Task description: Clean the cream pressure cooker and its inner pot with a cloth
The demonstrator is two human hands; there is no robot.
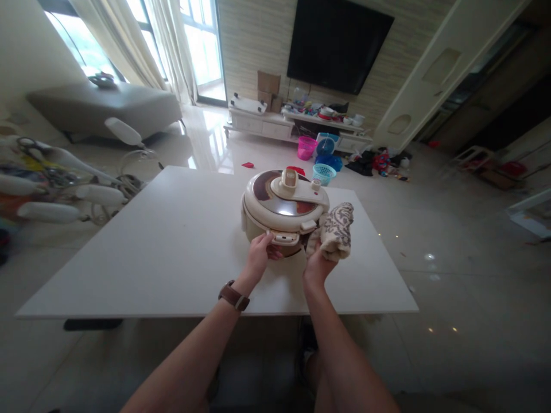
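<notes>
A cream electric pressure cooker (279,215) with a brown, shiny lid stands on the white table (172,246). My left hand (261,252) has its fingers closed round the handle (284,238) on the cooker's near side. A bundled beige cloth (338,232) with a dark scroll pattern is gripped in my right hand (319,267), touching or very close to the cooker's right side. Part of my right fingers is hidden behind the cloth. The lid is seated on the cooker, its knob upright.
Beyond the table, a pink basket (307,148) and a light blue basket (324,173) stand on the tiled floor. A low white cabinet (275,127) holding clutter is under the wall television (340,43). At the left is a white lamp (101,195) with several shades.
</notes>
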